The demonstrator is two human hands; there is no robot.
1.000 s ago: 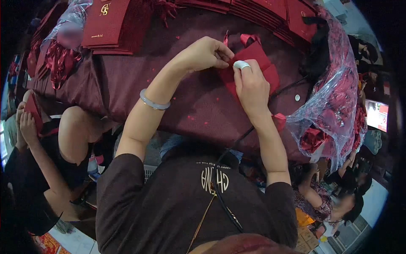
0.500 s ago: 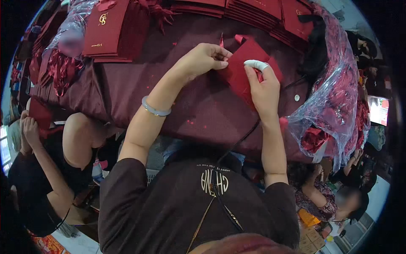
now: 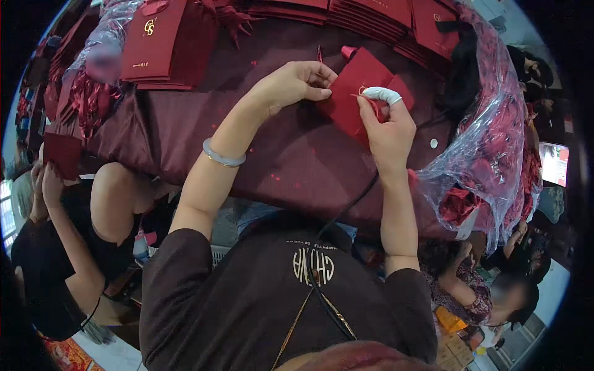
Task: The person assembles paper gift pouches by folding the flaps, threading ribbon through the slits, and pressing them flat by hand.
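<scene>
A red paper bag (image 3: 352, 83) lies tilted on the dark red cloth of the table, a ribbon loop at its top edge. At the bag's left edge is my left hand (image 3: 303, 81), thumb and fingers pinched on it. My right hand (image 3: 391, 123), with white wrapping on its index finger, is over the bag's right part. Its thumb and index finger pinch a thin red ribbon or cord (image 3: 362, 94), partly hidden by the fingers.
Stacked red bags (image 3: 158, 43) stand at the upper left, more (image 3: 371, 21) along the far edge. Clear plastic with red ribbons (image 3: 482, 167) lies on the right. A person at the left holds a red piece (image 3: 62, 154); others sit at the lower right. A black cable crosses the table edge.
My right hand has shifted slightly right, and a cord end now shows at its fingertips. The bag has turned slightly. The person at the left has raised the red piece.
</scene>
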